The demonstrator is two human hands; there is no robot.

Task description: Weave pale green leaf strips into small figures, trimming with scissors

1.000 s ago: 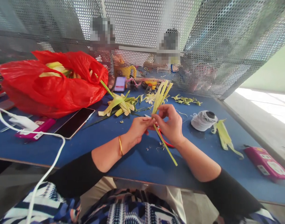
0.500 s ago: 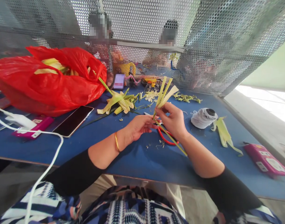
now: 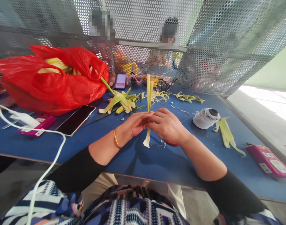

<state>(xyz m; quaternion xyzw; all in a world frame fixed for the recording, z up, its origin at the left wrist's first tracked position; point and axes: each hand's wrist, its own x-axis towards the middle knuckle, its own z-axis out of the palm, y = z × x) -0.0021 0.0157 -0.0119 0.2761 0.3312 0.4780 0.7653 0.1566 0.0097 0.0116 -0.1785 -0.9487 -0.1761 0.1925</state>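
Strips of pale green corn husk (image 3: 148,93) stand upright between my hands, with a pale end hanging below my fingers. My left hand (image 3: 138,122), with a gold bangle at its wrist, pinches them around the middle. My right hand (image 3: 167,125) is closed against the same spot, its fingertips touching the left ones. Most of the red-handled scissors is hidden under my right hand; a bit of red handle (image 3: 172,143) shows below it. Small husk scraps (image 3: 162,143) lie close by on the blue table (image 3: 133,162).
A red plastic bag (image 3: 51,84) of husks fills the left, beside a phone (image 3: 76,120) and a white cable (image 3: 60,147). Loose husks (image 3: 124,100) lie behind my hands. To the right are a white thread spool (image 3: 205,118), a husk piece (image 3: 226,132) and a magenta pack (image 3: 269,160).
The husk strips have turned from slanted and fanned out to upright and bunched. My right hand has come down and left, meeting my left hand and covering more of the scissors.
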